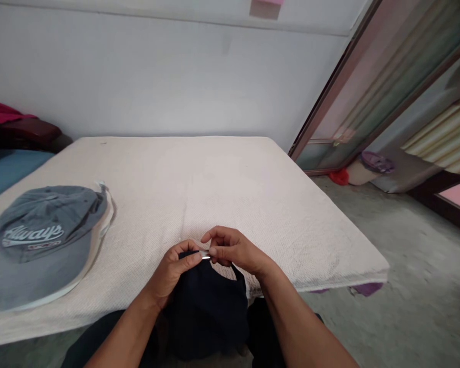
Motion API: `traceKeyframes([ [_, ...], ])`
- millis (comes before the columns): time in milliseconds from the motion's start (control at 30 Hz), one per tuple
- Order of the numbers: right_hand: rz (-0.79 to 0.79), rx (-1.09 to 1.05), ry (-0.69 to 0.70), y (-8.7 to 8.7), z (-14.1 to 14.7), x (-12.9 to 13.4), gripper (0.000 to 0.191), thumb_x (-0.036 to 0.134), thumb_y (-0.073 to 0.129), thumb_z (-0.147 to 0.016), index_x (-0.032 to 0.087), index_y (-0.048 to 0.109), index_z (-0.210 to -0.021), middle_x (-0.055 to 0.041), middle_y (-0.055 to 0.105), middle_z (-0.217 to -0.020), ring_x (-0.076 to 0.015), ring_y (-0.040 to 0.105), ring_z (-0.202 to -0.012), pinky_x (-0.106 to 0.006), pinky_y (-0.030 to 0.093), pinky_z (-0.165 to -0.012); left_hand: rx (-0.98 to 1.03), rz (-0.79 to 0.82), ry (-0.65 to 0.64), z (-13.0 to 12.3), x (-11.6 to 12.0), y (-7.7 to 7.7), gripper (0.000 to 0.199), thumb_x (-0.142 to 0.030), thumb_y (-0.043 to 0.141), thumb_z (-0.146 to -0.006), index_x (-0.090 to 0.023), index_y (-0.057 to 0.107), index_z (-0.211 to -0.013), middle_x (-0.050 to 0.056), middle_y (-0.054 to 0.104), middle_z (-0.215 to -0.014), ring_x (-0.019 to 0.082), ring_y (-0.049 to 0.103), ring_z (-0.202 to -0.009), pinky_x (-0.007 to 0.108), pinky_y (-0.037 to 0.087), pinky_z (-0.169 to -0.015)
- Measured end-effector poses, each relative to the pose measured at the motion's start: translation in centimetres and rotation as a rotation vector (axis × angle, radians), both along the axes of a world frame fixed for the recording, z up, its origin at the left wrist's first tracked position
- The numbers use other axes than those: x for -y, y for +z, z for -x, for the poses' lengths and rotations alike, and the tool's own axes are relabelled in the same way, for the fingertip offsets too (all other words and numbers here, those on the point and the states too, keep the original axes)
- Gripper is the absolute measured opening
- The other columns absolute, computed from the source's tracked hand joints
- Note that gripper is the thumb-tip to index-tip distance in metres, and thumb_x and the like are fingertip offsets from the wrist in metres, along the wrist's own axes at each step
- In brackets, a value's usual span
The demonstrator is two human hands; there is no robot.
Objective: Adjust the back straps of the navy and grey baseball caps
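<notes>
A dark navy cap (210, 312) hangs over my lap at the table's front edge, with a curved gap at its upper right. At the top of the cap is a small shiny metal buckle (205, 256). My left hand (176, 266) pinches the cap's strap on the left of the buckle, thumb on top. From the other side, my right hand (232, 249) closes thumb and fingers at the buckle's right end; the strap there is mostly hidden by the fingertips. Left of my hands lies a grey cap (48, 240) with white "Always" lettering, its brim toward me.
A cream textured cloth covers the table (222, 189). Blue fabric (15, 166) and a dark red item (26, 130) are at the left. A white wall (168, 76) stands behind. On the floor at right is a bin with a purple liner (375, 161).
</notes>
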State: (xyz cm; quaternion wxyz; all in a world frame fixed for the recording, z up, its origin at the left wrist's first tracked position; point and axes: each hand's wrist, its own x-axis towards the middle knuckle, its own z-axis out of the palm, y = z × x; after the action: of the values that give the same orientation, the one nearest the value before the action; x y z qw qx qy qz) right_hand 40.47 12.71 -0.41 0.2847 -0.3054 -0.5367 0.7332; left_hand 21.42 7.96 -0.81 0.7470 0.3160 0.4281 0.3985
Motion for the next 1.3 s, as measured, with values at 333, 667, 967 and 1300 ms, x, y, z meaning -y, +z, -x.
traceKeyframes([
  [333,0.025,0.056,-0.018,-0.13,-0.3,0.06,0.021,0.025,0.068,-0.074,0.018,0.063,-0.092,0.0062,0.048,-0.058,-0.0062,0.04,-0.048,-0.019,0.029,-0.044,0.067,0.042,0.037,0.14,-0.09,-0.17,0.015,-0.025,0.074,-0.073,-0.018,0.062,-0.08,-0.001,0.063,-0.064,0.009,0.055,-0.052,0.019,0.04,-0.052],
  [667,-0.009,-0.002,-0.043,-0.12,-0.13,0.02,0.024,0.015,0.063,-0.069,0.019,0.064,-0.093,0.0063,0.049,-0.058,-0.0072,0.039,-0.05,-0.021,0.029,-0.049,0.078,0.03,0.033,0.2,-0.13,-0.64,0.01,-0.022,0.067,-0.075,-0.017,0.062,-0.082,0.0,0.062,-0.068,0.011,0.055,-0.057,0.021,0.041,-0.056],
  [967,0.026,-0.116,0.006,-0.46,0.02,0.08,0.023,0.023,0.069,-0.073,0.017,0.064,-0.094,0.004,0.055,-0.062,-0.0101,0.051,-0.06,-0.024,0.036,-0.059,0.142,0.046,0.019,0.08,-0.18,-0.38,0.012,-0.025,0.064,-0.077,-0.016,0.063,-0.085,0.002,0.062,-0.073,0.012,0.056,-0.061,0.023,0.043,-0.059],
  [1300,0.0,-0.061,-0.011,-0.58,0.2,-0.07,0.025,0.03,0.07,-0.075,0.017,0.063,-0.095,0.0041,0.053,-0.063,-0.008,0.043,-0.054,-0.022,0.032,-0.051,0.075,0.069,0.061,0.23,-0.32,-0.99,0.014,-0.02,0.068,-0.075,-0.016,0.057,-0.068,-0.004,0.051,-0.058,0.007,0.044,-0.05,0.019,0.034,-0.05],
])
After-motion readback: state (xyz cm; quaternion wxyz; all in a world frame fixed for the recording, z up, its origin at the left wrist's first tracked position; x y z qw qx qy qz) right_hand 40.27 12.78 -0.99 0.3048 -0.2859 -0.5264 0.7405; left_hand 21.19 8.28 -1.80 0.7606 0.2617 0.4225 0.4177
